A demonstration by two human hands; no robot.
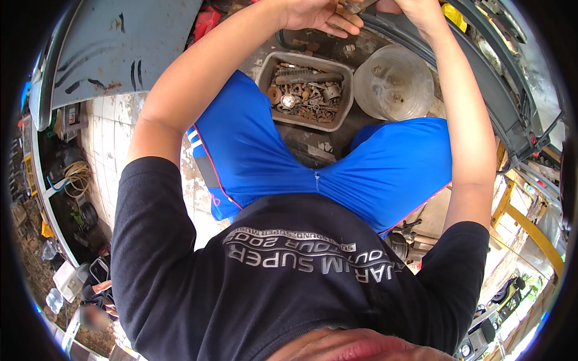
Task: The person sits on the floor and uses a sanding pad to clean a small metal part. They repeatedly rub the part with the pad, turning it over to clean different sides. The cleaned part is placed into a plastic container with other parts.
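Both hands are working at the top edge: left hand (322,15) and right hand (415,11) are pinching what looks like a small metal part (355,6), above the tray of rusty hardware (305,90).

Tray of rusty hardware (307,90) touching clear tub (392,83); dark rail (481,78) hems right side; knees crowd below.

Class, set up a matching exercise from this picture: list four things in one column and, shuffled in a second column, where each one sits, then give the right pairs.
Things:
1. rectangular grey plastic tray of rusty bolts and nuts
2. round clear plastic tub
3. grey dented metal panel
4. yellow wooden frame

Places:
A. far right edge
B. upper left
C. between the knees, below the left hand
D. right of the tray, below the right hand

Pairs: 1-C, 2-D, 3-B, 4-A
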